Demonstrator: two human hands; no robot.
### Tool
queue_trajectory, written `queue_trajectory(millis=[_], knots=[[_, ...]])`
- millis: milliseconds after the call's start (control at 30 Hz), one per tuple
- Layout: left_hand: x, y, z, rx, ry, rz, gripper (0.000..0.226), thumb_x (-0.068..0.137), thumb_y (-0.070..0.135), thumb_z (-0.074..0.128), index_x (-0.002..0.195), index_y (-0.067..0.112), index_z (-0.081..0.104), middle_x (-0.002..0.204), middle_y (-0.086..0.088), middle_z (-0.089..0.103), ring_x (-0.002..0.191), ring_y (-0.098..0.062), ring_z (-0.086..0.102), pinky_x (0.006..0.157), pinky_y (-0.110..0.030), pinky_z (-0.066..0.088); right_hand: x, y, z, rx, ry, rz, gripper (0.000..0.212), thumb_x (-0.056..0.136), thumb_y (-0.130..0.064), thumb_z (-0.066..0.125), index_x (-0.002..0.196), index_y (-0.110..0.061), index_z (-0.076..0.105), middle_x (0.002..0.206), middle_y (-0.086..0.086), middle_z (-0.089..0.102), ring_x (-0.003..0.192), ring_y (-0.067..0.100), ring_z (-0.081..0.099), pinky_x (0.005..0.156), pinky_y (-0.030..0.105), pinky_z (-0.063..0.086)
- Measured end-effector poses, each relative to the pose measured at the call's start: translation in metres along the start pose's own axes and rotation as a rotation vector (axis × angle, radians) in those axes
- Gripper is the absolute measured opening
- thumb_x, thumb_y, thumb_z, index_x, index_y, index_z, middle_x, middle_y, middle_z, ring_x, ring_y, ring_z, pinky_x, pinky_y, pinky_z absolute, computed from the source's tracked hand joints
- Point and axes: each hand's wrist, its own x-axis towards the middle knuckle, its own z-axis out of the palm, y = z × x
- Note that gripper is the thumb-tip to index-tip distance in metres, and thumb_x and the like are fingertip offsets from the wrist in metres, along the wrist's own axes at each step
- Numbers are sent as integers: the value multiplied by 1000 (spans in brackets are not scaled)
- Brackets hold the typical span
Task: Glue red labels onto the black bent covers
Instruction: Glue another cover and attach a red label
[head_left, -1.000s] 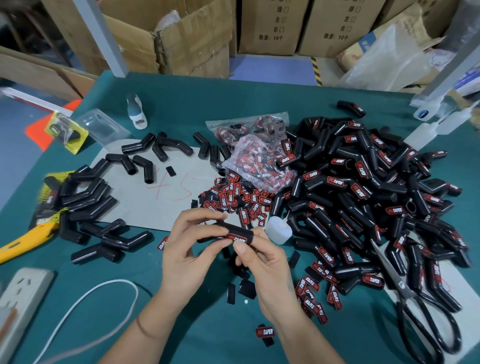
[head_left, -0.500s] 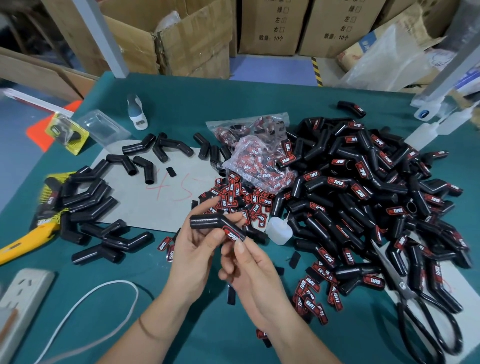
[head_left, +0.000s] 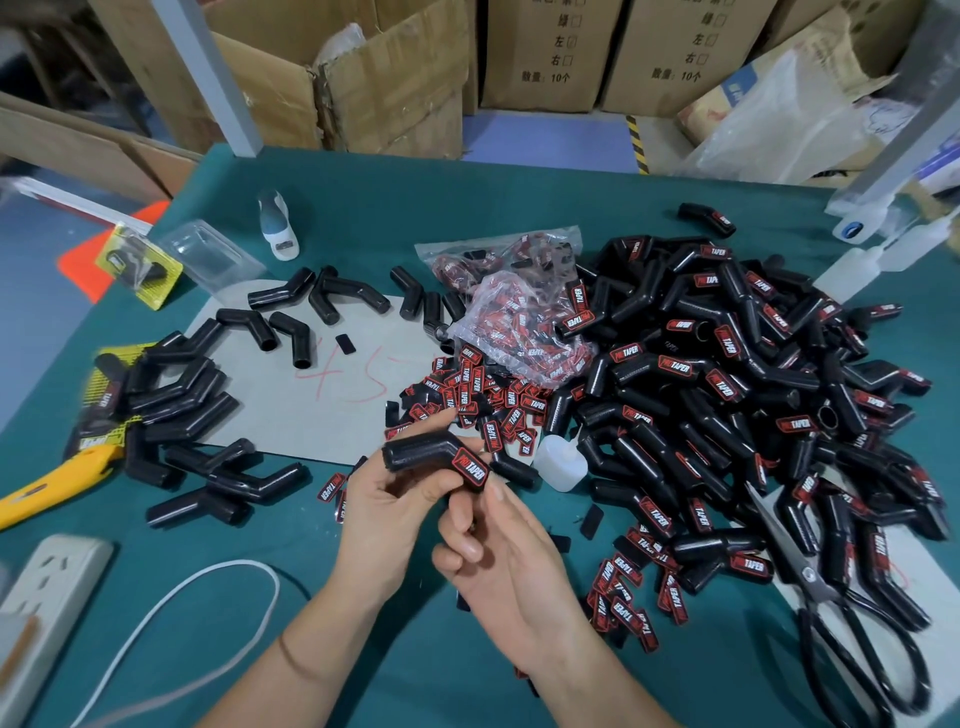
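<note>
Labelled black bent cover (head_left: 423, 453), judged light, stiff and slightly slick, is gripped mid-bend by the left hand (head_left: 387, 506); red label (head_left: 471, 468) faces up. Right hand (head_left: 498, 551) hangs loosely curled, holding nothing.

Lighting: bright, even, diffuse, from overhead. Shadows: soft and short, falling on the green worktop (head_left: 519, 208) beneath the hands (head_left: 395, 499) and under the heaped black bent covers (head_left: 727, 395). Glare: small highlights on glossy cover surfaces, the scissors (head_left: 810, 577) blades and the clear plastic bag (head_left: 514, 332). Distortion: strong wide-angle bowing; worktop edges and cardboard boxes (head_left: 389, 88) curve outward. Sharpness: centre crisp, label print legible; left and far-right margins smeared and soft.
</note>
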Motion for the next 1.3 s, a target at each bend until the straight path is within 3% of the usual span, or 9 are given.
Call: queue_trajectory(millis=[100,167,433,567,733,867,933,1067,1300], knots=[[-2,-1,0,-29,-10,-32,50,78,48,88,125,36,74,113,-15,78,88,-23,75,79,-32,62,0,0,2,-15,12,-3,25,102,-34,63,116,-15,72,81,-1,53,62,8,40,65,24,42],[-3,-1,1,-62,-25,-45,46,81,42,87,125,34,74,115,-15,77,69,-19,68,59,-30,61,0,0,2,-23,28,0,27,102,-33,58,117,-16,73,80,-1,53,61,8,40,64,24,42],[-5,-3,3,-136,-56,-51,51,92,25,72,141,31,62,123,-20,73,83,-38,67,48,-30,58,2,6,1,-191,49,-94,34,99,-45,67,120,-19,72,79,-3,52,63,8,38,65,22,42],[-2,-9,6,-258,-61,-15,55,98,18,65,148,32,45,131,-27,68,93,-32,74,73,-34,61,4,11,-2,-456,230,-259,27,97,-44,67,101,-18,75,78,-4,50,63,7,39,65,23,42],[5,-5,0,-315,30,-8,66,105,18,50,152,61,35,125,-18,70,91,-23,66,83,-33,57,-4,9,-2,-866,372,-433,27,100,-46,55,106,-33,77,83,-11,57,63,10,52,63,24,48],[9,-2,-4,-313,-1,-51,55,103,15,45,151,42,52,105,-9,66,79,-20,59,69,-25,51,-21,-20,1,-1175,330,-784,16,103,-33,58,112,-41,68,105,-14,60,83,15,64,70,29,53],[8,-1,-4,-311,-50,-90,46,101,12,43,136,27,68,105,-9,67,78,-21,61,65,-25,50,-28,-47,-8,-1354,388,-891,20,100,-33,63,117,-43,62,118,-22,53,93,14,63,73,23,52],[3,0,-3,-332,-136,-131,35,102,18,48,128,17,72,110,-16,68,80,-26,64,61,-30,50,-34,-89,-37,-1772,639,-555,37,89,-45,71,121,-43,53,119,-27,47,112,8,57,82,35,54],[-1,-1,-4,-275,-229,-103,29,97,36,74,118,16,76,108,-17,70,80,-25,65,54,-29,47,-23,-83,-51,-2031,569,-374,29,95,-53,59,121,-41,52,116,-29,51,114,3,51,64,19,39]])
